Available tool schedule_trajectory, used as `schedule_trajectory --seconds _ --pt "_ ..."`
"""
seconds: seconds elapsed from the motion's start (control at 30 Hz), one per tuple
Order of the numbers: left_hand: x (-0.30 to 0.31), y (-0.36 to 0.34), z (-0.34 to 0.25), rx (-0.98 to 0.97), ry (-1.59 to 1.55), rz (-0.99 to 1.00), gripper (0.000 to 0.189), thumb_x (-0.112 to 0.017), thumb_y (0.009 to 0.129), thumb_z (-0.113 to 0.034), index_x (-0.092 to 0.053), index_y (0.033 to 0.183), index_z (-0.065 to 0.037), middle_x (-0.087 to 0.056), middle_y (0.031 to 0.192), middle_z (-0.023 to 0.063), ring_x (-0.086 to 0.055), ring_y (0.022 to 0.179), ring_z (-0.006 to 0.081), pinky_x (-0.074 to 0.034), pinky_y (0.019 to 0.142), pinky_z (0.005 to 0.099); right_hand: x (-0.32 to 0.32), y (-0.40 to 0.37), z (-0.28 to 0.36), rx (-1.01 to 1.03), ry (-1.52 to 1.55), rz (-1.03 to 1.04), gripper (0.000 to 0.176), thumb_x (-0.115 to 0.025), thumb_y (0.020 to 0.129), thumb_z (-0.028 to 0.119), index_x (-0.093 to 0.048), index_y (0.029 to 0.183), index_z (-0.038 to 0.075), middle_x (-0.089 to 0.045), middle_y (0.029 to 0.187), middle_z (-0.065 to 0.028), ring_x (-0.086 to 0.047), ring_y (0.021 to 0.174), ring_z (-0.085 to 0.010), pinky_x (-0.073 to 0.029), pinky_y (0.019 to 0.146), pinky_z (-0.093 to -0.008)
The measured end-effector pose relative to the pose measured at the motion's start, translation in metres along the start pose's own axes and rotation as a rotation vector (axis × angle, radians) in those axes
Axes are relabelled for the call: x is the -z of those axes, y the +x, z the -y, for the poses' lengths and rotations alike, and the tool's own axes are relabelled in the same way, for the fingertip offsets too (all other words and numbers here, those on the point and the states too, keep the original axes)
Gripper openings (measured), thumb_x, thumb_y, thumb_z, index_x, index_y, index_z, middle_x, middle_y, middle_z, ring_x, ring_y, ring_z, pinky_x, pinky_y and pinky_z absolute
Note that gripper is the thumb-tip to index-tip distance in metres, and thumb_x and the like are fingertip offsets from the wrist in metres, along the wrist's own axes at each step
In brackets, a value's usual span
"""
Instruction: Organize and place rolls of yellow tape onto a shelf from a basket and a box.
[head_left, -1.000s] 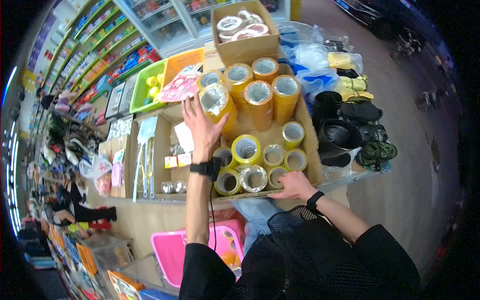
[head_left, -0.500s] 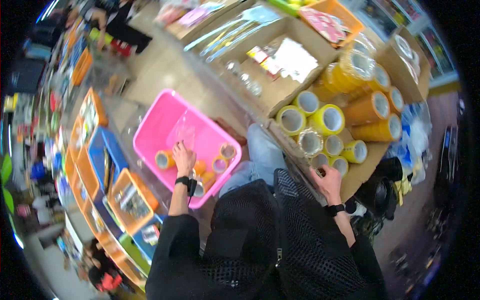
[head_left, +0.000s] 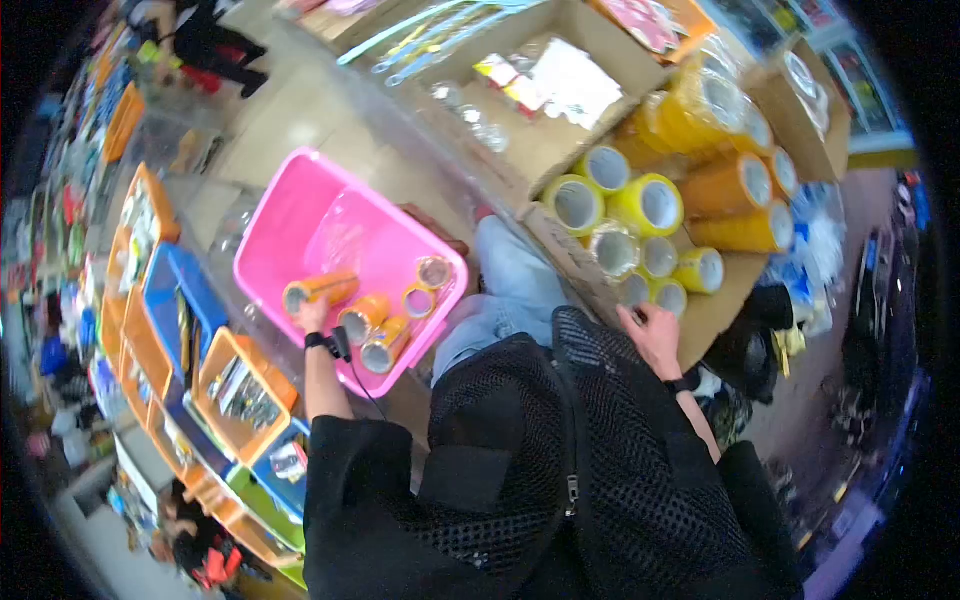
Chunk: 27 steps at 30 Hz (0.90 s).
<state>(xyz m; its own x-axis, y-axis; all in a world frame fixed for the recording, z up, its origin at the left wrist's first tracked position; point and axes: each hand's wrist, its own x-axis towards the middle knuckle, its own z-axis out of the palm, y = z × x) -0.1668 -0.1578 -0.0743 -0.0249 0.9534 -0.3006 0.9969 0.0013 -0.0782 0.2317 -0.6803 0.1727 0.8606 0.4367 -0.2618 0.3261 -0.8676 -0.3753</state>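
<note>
My left hand [head_left: 312,314] is inside the pink plastic tub [head_left: 264,222], closed at the near end of a long orange roll of packing tape [head_left: 332,287]; some of its fingers are hidden. Right beside it lie more orange tape rolls [head_left: 385,345], and two small rolls [head_left: 433,271] sit near the tub's right wall. At the near edge of a cardboard box [head_left: 560,250] is my right hand [head_left: 655,340], its fingers curled. Whatever they may hold does not show. Small yellow tape rolls [head_left: 668,296] stand just past its fingertips.
Larger yellow rolls [head_left: 576,204] and orange stacks [head_left: 745,228] fill the box. Behind is a carton compartment holding white and red packets [head_left: 575,82]. Orange bins [head_left: 240,395] and a blue bin [head_left: 185,300] line the left. A person [head_left: 210,45] is at the upper left.
My left hand has moved left and toward me within the tub, onto the long tape roll, which now lies tilted. My right hand stays by the box edge. The view has shifted slightly.
</note>
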Motion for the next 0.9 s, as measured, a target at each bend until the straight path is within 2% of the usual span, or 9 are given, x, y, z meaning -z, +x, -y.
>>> schedule_trajectory --seconds 0.1,0.13,0.17,0.2,0.3,0.43,0.57,0.7,0.9 --pt "-0.031 0.048 0.021 -0.275 -0.014 0.105 0.053 -0.057 0.082 -0.053 -0.066 0.108 -0.008 -0.067 0.104 0.0152 -0.065 0.09 0.0326 -0.052 0.074 0.0443 0.007 0.0 0.001 0.057 0.001 0.071 0.055 -0.059 0.08 0.056 -0.067 0.076 0.002 -0.062 0.071 -0.0215 -0.062 0.07 -0.0371 -0.048 0.065 -0.0445" --pt "-0.015 0.043 0.009 -0.698 0.723 0.164 0.049 -0.062 0.08 -0.05 -0.067 0.105 -0.007 -0.069 0.098 0.0128 -0.066 0.082 0.0308 -0.053 0.07 0.0436 0.004 -0.001 -0.002 0.027 0.013 0.043 0.055 -0.059 0.08 0.056 -0.068 0.077 0.002 -0.063 0.071 -0.0206 -0.063 0.071 -0.0368 -0.049 0.066 -0.0447" --pt "-0.008 0.021 -0.004 -0.249 0.038 0.09 0.057 -0.064 0.076 -0.056 -0.065 0.108 -0.01 -0.069 0.098 0.0129 -0.067 0.08 0.0301 -0.054 0.069 0.0442 -0.001 -0.001 -0.007 0.05 0.012 0.025 0.057 -0.059 0.079 0.059 -0.069 0.079 0.003 -0.063 0.071 -0.0202 -0.063 0.07 -0.0363 -0.05 0.066 -0.0444" --pt "-0.01 0.011 -0.007 -0.256 0.176 -0.135 0.062 -0.06 0.075 -0.065 -0.068 0.093 -0.007 -0.069 0.089 0.0129 -0.068 0.079 0.0289 -0.054 0.064 0.0403 0.001 -0.002 -0.009 0.041 0.015 0.021 0.058 -0.058 0.079 0.06 -0.069 0.079 0.003 -0.064 0.072 -0.0198 -0.063 0.07 -0.036 -0.05 0.066 -0.0441" --pt "-0.023 0.028 0.0 -0.238 0.195 -0.167 0.057 -0.07 0.072 -0.051 -0.063 0.107 -0.006 -0.067 0.099 0.0162 -0.066 0.09 0.0317 -0.051 0.078 0.0472 -0.005 -0.002 -0.01 0.038 0.061 -0.035 0.061 -0.056 0.079 0.063 -0.068 0.078 0.003 -0.064 0.072 -0.0187 -0.063 0.07 -0.0354 -0.05 0.065 -0.0438" --pt "0.06 -0.018 -0.033 -0.468 0.057 -0.132 0.045 -0.075 0.068 -0.035 -0.062 0.098 -0.005 -0.065 0.099 0.015 -0.063 0.09 0.0366 -0.05 0.076 0.0495 -0.003 -0.007 -0.011 0.086 0.023 -0.018 0.063 -0.054 0.08 0.064 -0.066 0.073 0.002 -0.064 0.073 -0.0173 -0.063 0.071 -0.0348 -0.05 0.065 -0.0447" --pt "0.117 0.018 -0.041 -0.682 0.0 -0.117 0.038 -0.078 0.066 -0.032 -0.061 0.081 -0.002 -0.064 0.074 0.0157 -0.063 0.071 0.0365 -0.05 0.066 0.0434 0.001 -0.005 -0.009 0.043 0.039 0.011 0.065 -0.056 0.077 0.066 -0.063 0.068 0.002 -0.064 0.071 -0.0178 -0.063 0.071 -0.0353 -0.05 0.065 -0.045" --pt "0.284 -0.082 -0.1 -0.96 -0.193 -0.12 0.028 -0.076 0.07 -0.02 -0.057 0.077 0.0 -0.057 0.065 0.015 -0.053 0.058 0.0347 -0.042 0.057 0.0415 0.001 -0.004 -0.008 0.056 0.079 -0.022 0.064 -0.057 0.075 0.065 -0.062 0.066 0.002 -0.063 0.069 -0.0185 -0.062 0.069 -0.0365 -0.05 0.065 -0.0455" --pt "0.462 -0.256 -0.198 -1.629 -0.013 -0.586 0.019 -0.066 0.078 -0.009 -0.057 0.088 0.003 -0.057 0.082 0.0172 -0.056 0.085 0.0359 -0.044 0.083 0.0466 -0.003 -0.005 -0.006 0.059 0.099 -0.053 0.067 -0.054 0.076 0.067 -0.063 0.065 0.001 -0.062 0.067 -0.0204 -0.062 0.068 -0.0381 -0.049 0.064 -0.0462"
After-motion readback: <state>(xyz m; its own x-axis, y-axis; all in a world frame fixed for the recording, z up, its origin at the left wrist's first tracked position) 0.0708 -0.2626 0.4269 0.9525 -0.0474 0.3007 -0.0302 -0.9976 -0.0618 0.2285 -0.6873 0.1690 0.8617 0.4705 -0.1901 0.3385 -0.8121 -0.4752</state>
